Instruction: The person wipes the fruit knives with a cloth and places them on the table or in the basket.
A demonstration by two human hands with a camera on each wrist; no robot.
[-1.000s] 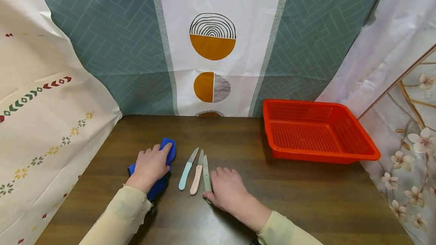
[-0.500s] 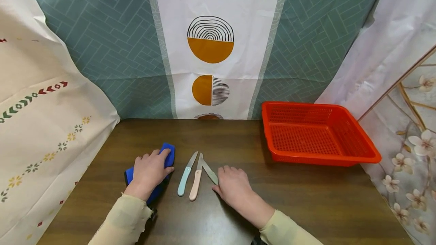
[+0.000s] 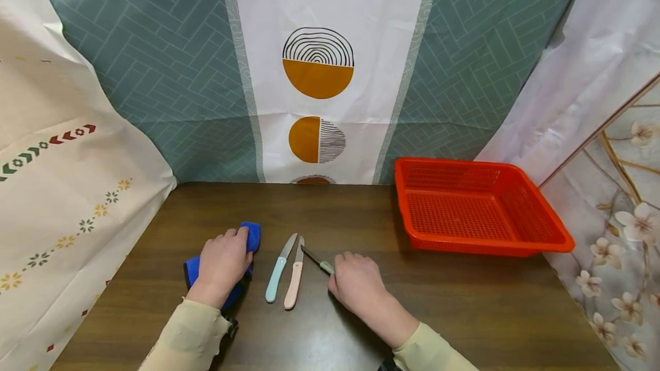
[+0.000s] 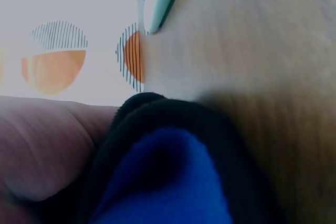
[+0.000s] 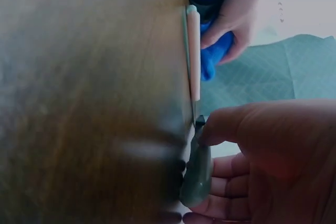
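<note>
My left hand (image 3: 222,262) grips a bunched blue cloth (image 3: 251,235) with a dark border on the left side of the table. My right hand (image 3: 358,282) pinches a paring knife by its green handle (image 5: 197,179); in the right wrist view the thumb lies on one side and the fingers on the other. The blade points up and left in the head view, its tip overlapping the pink-handled knife (image 3: 294,285). Left of that lies a knife with a light blue handle (image 3: 275,277), blade away from me. My right palm hides part of the green handle in the head view.
A red plastic basket (image 3: 484,248) with perforated sides stands at the back right of the brown wooden table (image 3: 350,210). Patterned cloths hang behind the table (image 3: 206,102) and on both sides.
My right hand has drawn the green knife rightward from beside the pink one and turned it, so the blade now slants left and shows edge-on. My left hand stays on the cloth.
</note>
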